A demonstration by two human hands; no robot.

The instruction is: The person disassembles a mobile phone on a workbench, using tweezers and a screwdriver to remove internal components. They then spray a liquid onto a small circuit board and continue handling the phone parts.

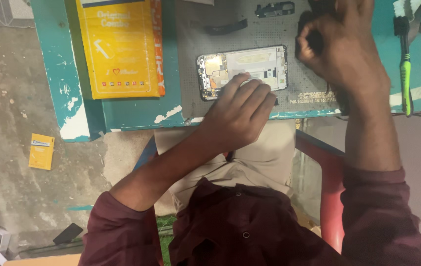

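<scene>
Glossy yellow cardboard box (pixel 119 47), chipped painted table (pixel 62 74)

Bare grey mat (pixel 190 59) lies open at nine o'clock of the opened phone (pixel 242 69); a black strip (pixel 226 28) blocks twelve o'clock, the yellow box (pixel 119 47) beyond the gap.

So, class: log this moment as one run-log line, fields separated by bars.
left hand: fingertips on opened phone | right hand: raised over grey mat, pinching small dark part | green-handled tool: lying right | yellow box: left
</scene>
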